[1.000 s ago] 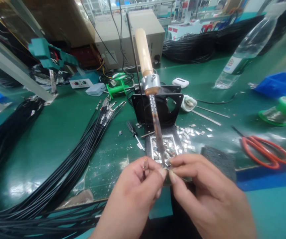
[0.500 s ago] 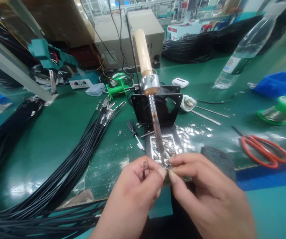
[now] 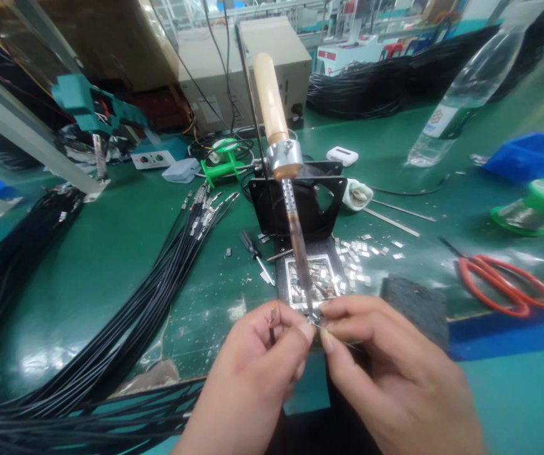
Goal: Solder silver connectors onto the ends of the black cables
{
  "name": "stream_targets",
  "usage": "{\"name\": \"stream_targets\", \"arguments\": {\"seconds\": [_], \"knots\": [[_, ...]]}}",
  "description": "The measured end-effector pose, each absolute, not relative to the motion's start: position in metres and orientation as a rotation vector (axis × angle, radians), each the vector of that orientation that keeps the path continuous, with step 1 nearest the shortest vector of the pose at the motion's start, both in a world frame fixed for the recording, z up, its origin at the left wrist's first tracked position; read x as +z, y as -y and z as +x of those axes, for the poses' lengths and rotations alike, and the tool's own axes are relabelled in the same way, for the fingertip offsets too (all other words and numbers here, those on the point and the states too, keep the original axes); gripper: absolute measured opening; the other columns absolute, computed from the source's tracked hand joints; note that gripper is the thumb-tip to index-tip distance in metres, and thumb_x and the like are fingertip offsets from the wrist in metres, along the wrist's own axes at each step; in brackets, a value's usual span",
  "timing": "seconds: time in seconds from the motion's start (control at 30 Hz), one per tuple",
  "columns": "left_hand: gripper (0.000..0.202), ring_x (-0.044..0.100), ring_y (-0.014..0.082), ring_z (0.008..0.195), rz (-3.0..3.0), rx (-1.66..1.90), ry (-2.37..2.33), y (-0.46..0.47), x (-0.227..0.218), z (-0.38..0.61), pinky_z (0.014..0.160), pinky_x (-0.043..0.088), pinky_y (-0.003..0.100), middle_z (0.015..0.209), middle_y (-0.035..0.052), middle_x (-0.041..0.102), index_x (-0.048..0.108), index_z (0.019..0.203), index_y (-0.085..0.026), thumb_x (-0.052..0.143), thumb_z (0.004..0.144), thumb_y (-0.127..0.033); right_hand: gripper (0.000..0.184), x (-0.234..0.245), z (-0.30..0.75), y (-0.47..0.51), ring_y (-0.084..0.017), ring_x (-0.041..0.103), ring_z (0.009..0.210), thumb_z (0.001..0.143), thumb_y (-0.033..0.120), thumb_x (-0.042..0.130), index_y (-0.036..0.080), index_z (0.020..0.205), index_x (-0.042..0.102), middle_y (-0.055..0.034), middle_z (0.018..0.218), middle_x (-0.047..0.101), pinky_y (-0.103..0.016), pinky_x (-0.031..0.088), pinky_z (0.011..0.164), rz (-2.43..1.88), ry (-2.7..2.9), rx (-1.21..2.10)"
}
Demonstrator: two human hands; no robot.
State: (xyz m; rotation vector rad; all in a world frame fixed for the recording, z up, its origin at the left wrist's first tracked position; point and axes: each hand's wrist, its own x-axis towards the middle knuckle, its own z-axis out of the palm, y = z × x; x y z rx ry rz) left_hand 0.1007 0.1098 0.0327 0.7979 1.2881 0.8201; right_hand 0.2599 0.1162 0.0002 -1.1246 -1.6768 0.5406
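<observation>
My left hand (image 3: 257, 366) is closed, thumb and forefinger pinched just below the tip of a soldering iron (image 3: 273, 101). From between its fingers sticks the coppery end of a black cable (image 3: 272, 319). A small silvery piece (image 3: 310, 320) shows at the pinch, too small to make out fully. Opposite it, my right hand (image 3: 385, 354) pinches what looks like thin solder wire (image 3: 318, 325) close to the tip. The iron points downward, its wooden handle clamped in a metal ring. Under it, a shallow tray (image 3: 290, 284) holds many small metal connectors.
A bundle of black cables (image 3: 158, 284) lies left. A black fan frame (image 3: 262, 215) stands behind the tray, a screwdriver (image 3: 251, 246) beside it. Loose connectors (image 3: 357, 253), a dark sponge block (image 3: 414, 309), orange-handled scissors (image 3: 494, 278), a solder spool (image 3: 532, 205) and a bottle (image 3: 456, 107) are right.
My right fingertips have shifted slightly, and the gap between the two hands' fingertips shows more plainly. The left hand keeps its pinch; the view has moved very little.
</observation>
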Motion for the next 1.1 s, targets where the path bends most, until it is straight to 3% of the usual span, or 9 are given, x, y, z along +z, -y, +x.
{"name": "stream_targets", "arguments": {"seconds": [0.5,0.7,0.87,1.1], "knots": [[0.025,0.03,0.0061,0.055,0.841,0.805,-1.282,-0.107,0.03,0.099,0.051,0.026,0.021,0.063,-0.0053,0.041,0.052,0.081,-0.015,0.062,0.095,-0.034,0.01,-0.002,0.26,-0.113,-0.006,0.073,0.087,0.09,0.016,0.067,0.022,0.082,0.07,0.0023,0.099,0.074,-0.01,0.056,0.085,-1.135,1.648,0.572],[0.031,0.029,0.0068,0.056,0.881,0.746,-1.282,-0.096,0.029,0.099,0.052,0.023,0.023,0.064,-0.0044,0.044,0.053,0.081,-0.015,0.065,0.095,-0.04,0.013,-0.003,0.264,-0.105,-0.007,0.073,0.085,0.096,0.016,0.062,0.022,0.085,0.065,0.0017,0.093,0.072,-0.008,0.057,0.075,-1.14,1.548,0.812],[0.032,0.03,0.008,0.056,0.902,0.702,-1.256,-0.085,0.029,0.098,0.052,0.024,0.024,0.062,-0.0039,0.045,0.054,0.08,-0.016,0.066,0.094,-0.043,0.011,-0.007,0.265,-0.094,-0.008,0.066,0.069,0.1,0.021,0.062,0.021,0.089,0.061,0.0014,0.082,0.065,-0.015,0.056,0.064,-1.137,1.535,1.0],[0.028,0.037,0.0096,0.06,0.975,0.712,-1.234,-0.072,0.027,0.097,0.058,0.03,0.024,0.063,-0.0026,0.049,0.055,0.081,-0.016,0.064,0.095,-0.039,0.01,-0.009,0.266,-0.078,-0.008,0.068,0.081,0.1,0.015,0.06,0.021,0.091,0.059,0.0,0.093,0.066,-0.014,0.058,0.072,-1.06,1.544,1.013]]}}
